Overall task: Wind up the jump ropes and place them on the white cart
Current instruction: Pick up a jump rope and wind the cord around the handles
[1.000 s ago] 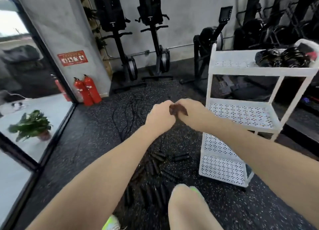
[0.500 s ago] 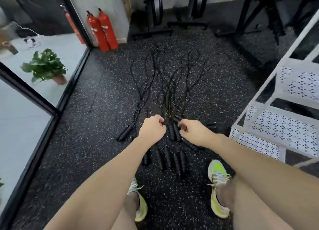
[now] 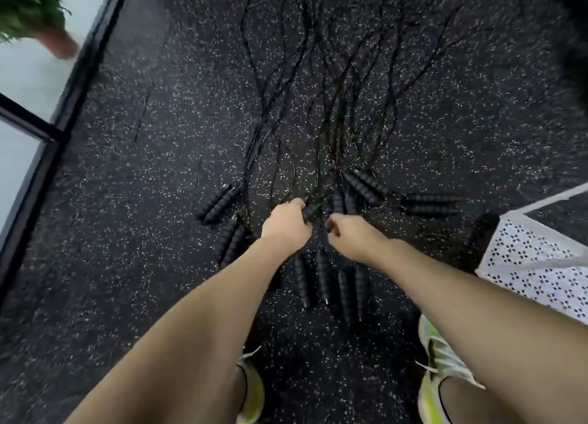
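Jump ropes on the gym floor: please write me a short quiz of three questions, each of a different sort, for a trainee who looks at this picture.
1. True or false: the left hand grips a black handle.
2. Multiple choice: where is the white cart? A) at the right edge of the view B) at the left edge C) behind the potted plant
3. Short answer: what lies spread on the speckled floor ahead of the hands?

Key
1. True.
2. A.
3. The thin black cords of the jump ropes, unwound and crossing one another.
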Action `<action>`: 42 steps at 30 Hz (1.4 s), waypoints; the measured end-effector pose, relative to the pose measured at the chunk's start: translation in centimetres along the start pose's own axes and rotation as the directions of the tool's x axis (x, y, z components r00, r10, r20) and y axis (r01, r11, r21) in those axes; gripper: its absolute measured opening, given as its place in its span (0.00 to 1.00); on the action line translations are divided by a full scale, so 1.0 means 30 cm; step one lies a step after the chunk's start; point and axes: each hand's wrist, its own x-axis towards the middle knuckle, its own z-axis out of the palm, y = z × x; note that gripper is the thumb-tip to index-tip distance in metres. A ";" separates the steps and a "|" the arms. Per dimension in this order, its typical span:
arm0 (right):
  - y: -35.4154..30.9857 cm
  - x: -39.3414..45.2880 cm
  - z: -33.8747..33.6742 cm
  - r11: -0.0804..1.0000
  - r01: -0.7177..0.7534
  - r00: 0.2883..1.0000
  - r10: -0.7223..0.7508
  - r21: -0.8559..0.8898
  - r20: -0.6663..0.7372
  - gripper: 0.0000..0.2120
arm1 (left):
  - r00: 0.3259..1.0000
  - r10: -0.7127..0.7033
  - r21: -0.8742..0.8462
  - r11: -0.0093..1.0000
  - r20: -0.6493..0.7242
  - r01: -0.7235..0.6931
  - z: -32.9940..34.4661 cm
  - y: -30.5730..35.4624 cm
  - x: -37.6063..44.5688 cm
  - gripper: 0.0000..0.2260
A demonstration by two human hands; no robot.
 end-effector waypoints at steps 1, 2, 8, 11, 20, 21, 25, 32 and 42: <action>0.018 0.056 0.023 1.000 0.001 1.000 -0.001 -0.004 0.006 0.12 | 1.000 -0.002 0.028 1.000 0.011 0.002 0.031 -0.020 0.056 0.17; 0.035 0.108 0.044 1.000 0.002 1.000 -0.002 -0.010 0.014 0.12 | 1.000 -0.007 0.057 0.998 0.020 0.006 0.062 -0.041 0.110 0.18; 0.143 0.334 0.184 0.999 -0.036 0.995 0.039 -0.029 0.087 0.12 | 0.996 -0.066 0.193 0.980 0.059 0.053 0.251 -0.170 0.362 0.23; 0.182 0.406 0.244 0.998 -0.055 0.993 0.054 0.004 0.102 0.15 | 0.994 -0.078 0.262 0.963 0.080 0.054 0.334 -0.214 0.459 0.30; 0.225 0.445 0.363 0.996 -0.049 0.994 0.042 0.070 0.097 0.18 | 0.997 -0.075 0.452 0.890 0.033 0.052 0.471 -0.255 0.588 0.44; 0.226 0.439 0.364 0.997 -0.045 0.994 0.038 0.066 0.103 0.17 | 0.998 -0.068 0.478 0.877 0.013 0.054 0.474 -0.253 0.588 0.42; 0.223 0.409 0.323 0.997 -0.049 0.994 0.044 0.056 0.095 0.17 | 0.997 -0.066 0.488 0.869 -0.043 0.078 0.433 -0.226 0.553 0.41; 0.122 0.260 0.140 0.998 -0.043 0.999 0.041 0.053 0.021 0.15 | 0.994 -0.068 0.401 0.911 -0.089 0.098 0.177 -0.050 0.426 0.39; -0.003 0.045 -0.073 0.996 -0.086 0.987 0.089 0.025 -0.131 0.13 | 0.974 0.019 0.173 0.985 -0.226 0.021 -0.023 0.154 0.195 0.35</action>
